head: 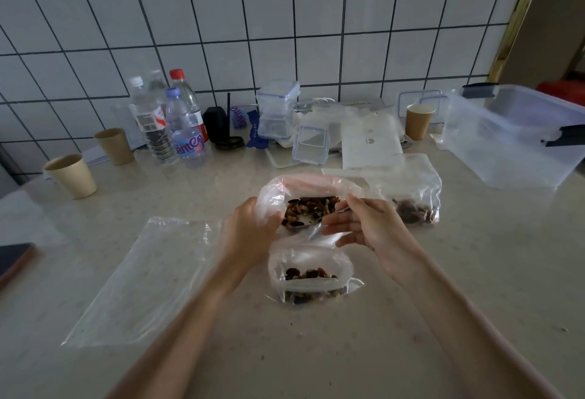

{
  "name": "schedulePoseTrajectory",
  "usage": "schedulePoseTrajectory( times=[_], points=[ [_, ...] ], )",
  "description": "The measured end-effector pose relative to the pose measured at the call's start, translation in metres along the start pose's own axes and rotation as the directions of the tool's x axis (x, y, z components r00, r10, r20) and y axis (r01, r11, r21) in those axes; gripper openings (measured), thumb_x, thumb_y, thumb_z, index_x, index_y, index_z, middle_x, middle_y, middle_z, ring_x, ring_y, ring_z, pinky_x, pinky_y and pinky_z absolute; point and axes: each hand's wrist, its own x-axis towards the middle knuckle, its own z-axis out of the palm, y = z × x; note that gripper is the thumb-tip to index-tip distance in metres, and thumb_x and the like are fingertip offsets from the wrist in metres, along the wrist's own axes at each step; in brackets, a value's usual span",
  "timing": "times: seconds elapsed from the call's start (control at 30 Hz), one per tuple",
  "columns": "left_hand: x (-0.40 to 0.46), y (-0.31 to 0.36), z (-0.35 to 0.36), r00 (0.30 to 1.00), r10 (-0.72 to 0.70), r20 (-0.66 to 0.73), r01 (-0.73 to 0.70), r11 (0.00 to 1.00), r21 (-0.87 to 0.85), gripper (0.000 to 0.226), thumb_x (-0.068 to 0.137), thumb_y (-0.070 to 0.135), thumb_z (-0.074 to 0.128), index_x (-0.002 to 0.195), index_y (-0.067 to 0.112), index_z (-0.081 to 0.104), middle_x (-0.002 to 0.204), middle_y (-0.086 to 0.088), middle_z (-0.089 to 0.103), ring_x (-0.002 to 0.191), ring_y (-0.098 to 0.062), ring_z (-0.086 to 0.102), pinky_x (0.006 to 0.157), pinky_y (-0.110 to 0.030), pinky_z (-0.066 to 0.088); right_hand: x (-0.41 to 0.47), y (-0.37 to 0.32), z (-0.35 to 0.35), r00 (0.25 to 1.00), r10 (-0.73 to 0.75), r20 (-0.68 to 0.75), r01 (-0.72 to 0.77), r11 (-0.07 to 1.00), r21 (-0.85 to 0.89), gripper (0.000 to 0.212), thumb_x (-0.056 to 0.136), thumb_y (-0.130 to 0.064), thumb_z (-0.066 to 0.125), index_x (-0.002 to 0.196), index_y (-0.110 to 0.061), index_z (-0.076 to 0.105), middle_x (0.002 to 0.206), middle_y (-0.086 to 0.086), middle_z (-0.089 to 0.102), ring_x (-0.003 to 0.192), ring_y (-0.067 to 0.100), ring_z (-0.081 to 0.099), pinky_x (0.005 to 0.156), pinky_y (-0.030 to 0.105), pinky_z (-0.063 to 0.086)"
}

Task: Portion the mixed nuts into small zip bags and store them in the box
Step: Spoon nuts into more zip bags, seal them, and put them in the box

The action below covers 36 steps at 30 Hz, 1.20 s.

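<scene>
Right now I'm mid-transfer: the left hand (250, 227) grips the near lip of the big nut bag (304, 196), fingers curled into the plastic to keep its mouth open. The right hand (364, 224) pinches what looks like a spoon (297, 224) handle btwn thumb and forefinger, other fingers loosely spread; the bowl end sits at the bag's mouth w/ nuts (311, 207) around it.

Directly below, a small zip bag (308, 275) stands on the worktop (443, 287), mouth up, partly filled. Another portioned bag (411, 205) lies to the right, and a flat empty bag (142, 278) waits on the left. The clear box (506, 145) is far right, apart from all bags, nothing in it that I can see.

To do this well, IMO: lift a modest scoop, keep it level, and carry it straight down over the small bag's opening. That mouth looks floppy, so the left hand may need to steady it, else nuts spill on the worktop. Match the portion to the finished bag.
</scene>
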Motion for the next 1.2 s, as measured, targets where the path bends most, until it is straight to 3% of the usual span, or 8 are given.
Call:
schedulePoseTrajectory(
  times=[0.23,0.47,0.73,0.9,1.07,1.2],
  points=[
    [0.0,-0.004,0.001,0.999,-0.023,0.037,0.027,0.991,-0.133,0.018,0.084,0.059,0.064,0.091,0.042,0.067,0.072,0.01,0.076,0.064,-0.014,0.073,0.065,-0.053,0.063,0.001,0.001,0.005,0.998,0.006,-0.055,-0.001,0.997,0.081,0.031,0.111,-0.015,0.04,0.113,0.004,0.064,0.094,0.02,0.079,0.087,0.034,0.079,0.063,0.035,0.064],
    [-0.002,-0.002,-0.001,0.999,-0.002,0.055,0.012,0.982,-0.188,0.033,0.085,0.065,0.067,0.091,0.033,0.07,0.076,0.004,0.077,0.066,-0.016,0.075,0.067,-0.056,0.063,0.003,0.006,0.013,0.997,-0.011,-0.083,0.016,0.998,0.054,0.028,0.111,-0.01,0.038,0.116,0.002,0.063,0.094,0.016,0.08,0.088,0.031,0.079,0.064,0.035,0.064],
    [-0.005,0.0,0.0,0.998,0.05,0.042,-0.04,0.977,-0.211,0.035,0.089,0.066,0.065,0.092,0.032,0.068,0.074,0.008,0.076,0.06,-0.009,0.073,0.058,-0.041,0.061,0.0,0.003,0.011,0.995,-0.037,-0.093,0.04,0.999,0.028,0.029,0.111,-0.011,0.038,0.113,0.002,0.063,0.093,0.017,0.08,0.086,0.032,0.079,0.058,0.032,0.062],
    [-0.005,0.002,-0.002,0.999,0.02,0.046,-0.01,0.977,-0.211,0.028,0.09,0.062,0.062,0.095,0.034,0.067,0.073,0.01,0.075,0.06,-0.009,0.073,0.061,-0.044,0.062,-0.001,0.0,0.005,0.991,-0.033,-0.13,0.036,0.999,0.021,0.033,0.111,-0.016,0.039,0.104,0.004,0.065,0.09,0.019,0.079,0.083,0.032,0.079,0.056,0.031,0.062],
    [-0.01,0.01,0.001,0.996,0.072,0.054,-0.054,0.958,-0.281,0.019,0.098,0.045,0.069,0.099,0.026,0.068,0.071,0.011,0.074,0.055,-0.009,0.071,0.05,-0.021,0.052,0.001,0.005,0.01,0.984,-0.04,-0.173,0.049,0.998,0.044,0.031,0.112,-0.015,0.04,0.109,0.004,0.064,0.089,0.017,0.08,0.083,0.031,0.079,0.061,0.033,0.064],
    [-0.013,0.017,0.0,0.995,0.067,0.076,-0.04,0.951,-0.308,0.018,0.099,0.041,0.07,0.101,0.023,0.069,0.073,0.013,0.074,0.055,-0.01,0.071,0.049,-0.017,0.05,0.004,0.004,0.007,0.972,-0.075,-0.224,0.078,0.997,0.001,0.03,0.112,-0.015,0.039,0.106,0.002,0.062,0.083,0.015,0.079,0.077,0.03,0.079,0.057,0.034,0.064]
  ],
)
